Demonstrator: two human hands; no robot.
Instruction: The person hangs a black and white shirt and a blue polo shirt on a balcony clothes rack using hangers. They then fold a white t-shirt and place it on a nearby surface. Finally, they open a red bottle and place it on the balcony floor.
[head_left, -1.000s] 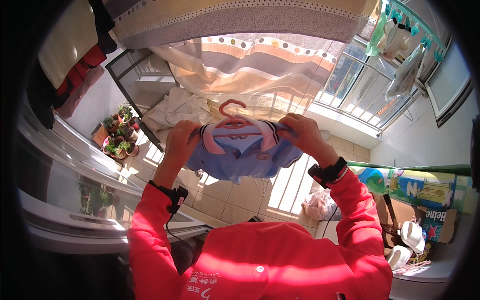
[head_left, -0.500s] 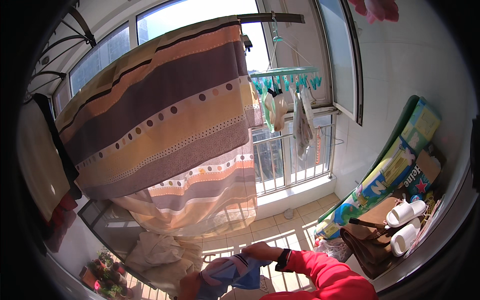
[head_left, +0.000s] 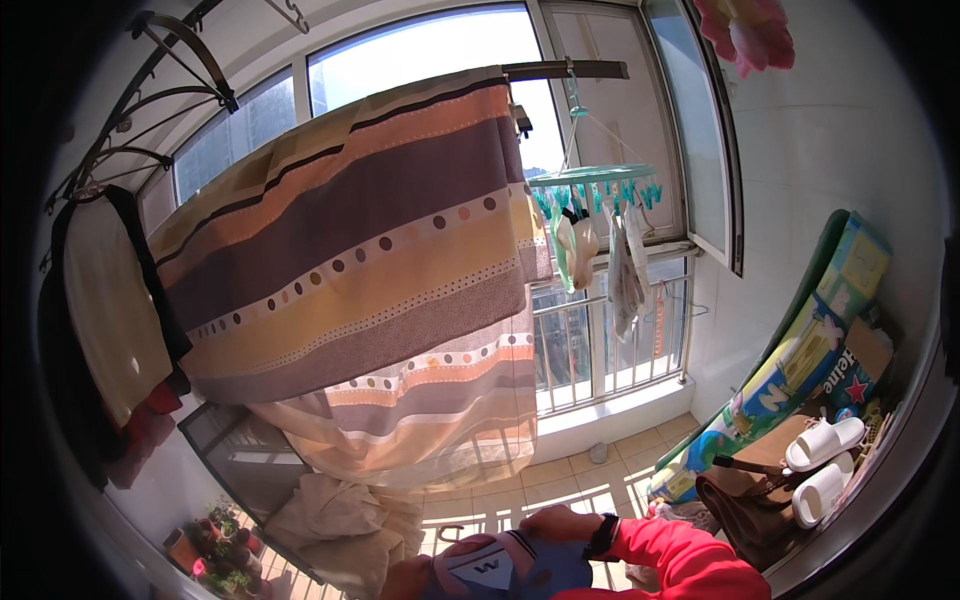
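At the lower edge I hold a blue garment with pinkish trim and a pale panel bearing a dark mark. It is stretched between both hands, and its lower part runs out of the picture. My right hand, below a dark wristband and red sleeve, is closed on the garment's upper right edge. At the upper left edge my left hand grips it too, partly cut off by the frame. Beyond the hands, a large striped and dotted cloth hangs over a rail.
A round clip hanger holds socks by the window. Dark clothes hang at left, above potted plants. Beige cloth is heaped near my left hand. At right are a rolled play mat, white slippers and a brown bag.
The garment is spread wider, and its pale panel with the dark mark now shows. Both hands have shifted right and slightly down in view; the whole scene has also shifted down and right.
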